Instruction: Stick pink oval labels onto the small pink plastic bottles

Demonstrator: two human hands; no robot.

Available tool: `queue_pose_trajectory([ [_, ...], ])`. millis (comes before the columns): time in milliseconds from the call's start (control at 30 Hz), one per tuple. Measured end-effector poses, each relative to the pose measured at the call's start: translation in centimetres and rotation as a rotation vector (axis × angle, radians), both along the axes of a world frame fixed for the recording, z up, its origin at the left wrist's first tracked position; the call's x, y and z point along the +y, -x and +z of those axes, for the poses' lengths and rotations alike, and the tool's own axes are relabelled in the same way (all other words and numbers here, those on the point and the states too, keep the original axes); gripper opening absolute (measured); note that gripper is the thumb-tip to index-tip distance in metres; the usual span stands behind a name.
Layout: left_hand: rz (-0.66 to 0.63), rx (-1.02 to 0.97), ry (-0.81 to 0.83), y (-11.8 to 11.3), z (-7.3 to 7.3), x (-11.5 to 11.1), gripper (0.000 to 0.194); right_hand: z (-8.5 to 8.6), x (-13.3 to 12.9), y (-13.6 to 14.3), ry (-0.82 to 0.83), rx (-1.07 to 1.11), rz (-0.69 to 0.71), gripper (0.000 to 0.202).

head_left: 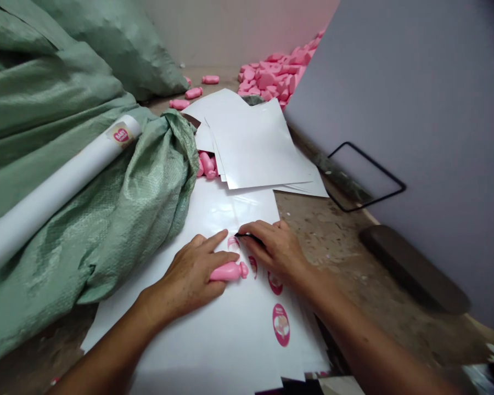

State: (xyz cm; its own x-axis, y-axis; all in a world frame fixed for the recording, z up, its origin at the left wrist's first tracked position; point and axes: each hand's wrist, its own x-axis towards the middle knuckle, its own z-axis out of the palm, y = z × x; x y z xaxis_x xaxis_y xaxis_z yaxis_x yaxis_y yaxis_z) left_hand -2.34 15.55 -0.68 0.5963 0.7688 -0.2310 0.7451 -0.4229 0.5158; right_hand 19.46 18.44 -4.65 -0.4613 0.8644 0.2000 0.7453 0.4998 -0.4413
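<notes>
My left hand [197, 269] is wrapped round a small pink bottle [229, 271], its narrow neck pointing right. The index finger of that hand stretches toward an oval label [233, 244] on the white sheet [189, 340]. In my right hand [278, 247] is a thin black pointed tool [250, 236], its tip at the edge of this label; its exact kind is unclear. Down the sheet's right side run more pink-and-white oval labels [280, 325], one of them reading BABY. My right hand and forearm partly cover some of them.
Green woven sacks [107, 241] fill the left, with a white roll [66, 186] lying across. Loose white sheets [259, 148] lie beyond my hands, with pink bottles [208, 164] beside them. A pink bottle heap [271, 77] is at the back. A large grey panel [428, 137] stands right.
</notes>
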Motion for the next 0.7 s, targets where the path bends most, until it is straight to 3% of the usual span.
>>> queue_pose_trajectory([
  [133, 0.005, 0.004, 0.015, 0.1, -0.2, 0.0, 0.056, -0.4, -0.4, 0.0, -0.056, -0.020, -0.081, 0.019],
  [567, -0.007, 0.012, 0.013, 0.1, -0.3, 0.1, 0.058, -0.2, -0.3, 0.2, -0.019, -0.015, 0.017, 0.018],
  [700, 0.003, 0.014, -0.001, 0.2, -0.5, -0.1, 0.057, -0.4, -1.2, -0.3, -0.001, 0.041, -0.105, 0.019],
])
